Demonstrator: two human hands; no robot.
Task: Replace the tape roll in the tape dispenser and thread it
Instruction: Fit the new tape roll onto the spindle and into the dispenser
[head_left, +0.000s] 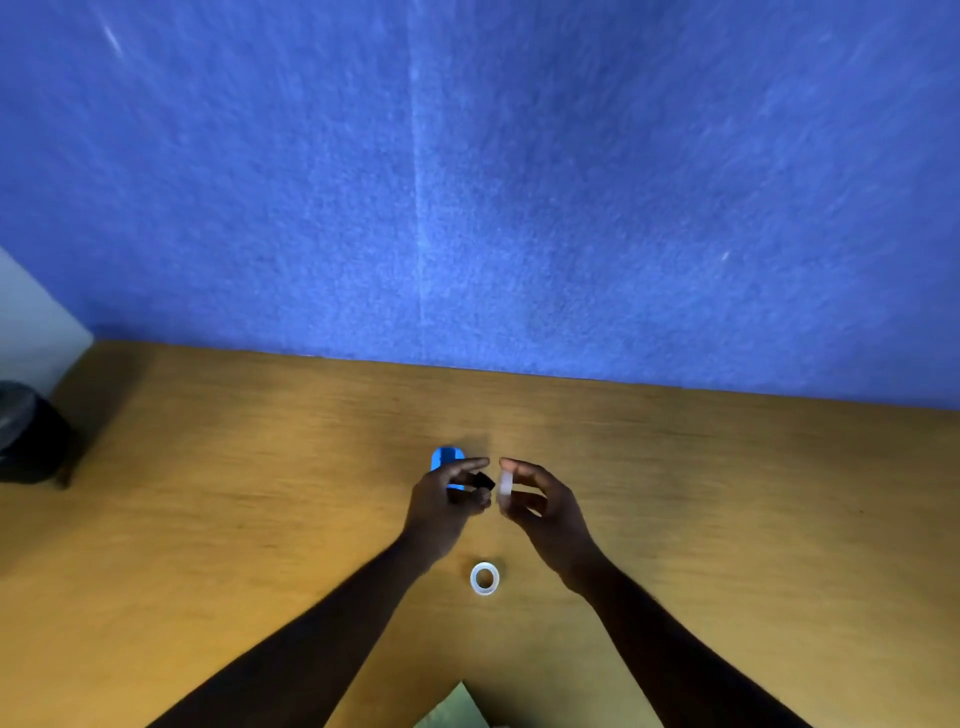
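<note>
2 hands meet above the wooden table (727, 519), and the blue tape dispenser (445, 460) serves as the landmark. The left hand (441, 506) curls its fingers round the near end of the dispenser and what looks like a small black piece (484, 481), probably the hub, steadying the body so a roll can go in. Just right of the dispenser, the right hand (540, 506) pinches a whitish tape roll (505, 483) between thumb and fingertips, edge-on toward the black piece, which suggests it is about to be seated there or has just come off; motion blur hides which. Nearer the person than the dispenser, well apart from it, 1 second ring (484, 578) lies flat on the table, either the spent core or the fresh roll. Beyond the dispenser a blue felt-like wall panel (519, 182) rises from the table's far edge. Far to the dispenser's left a dark bin (26, 431) stands beside the table, and a greenish corner (457, 709) shows at the near edge.
</note>
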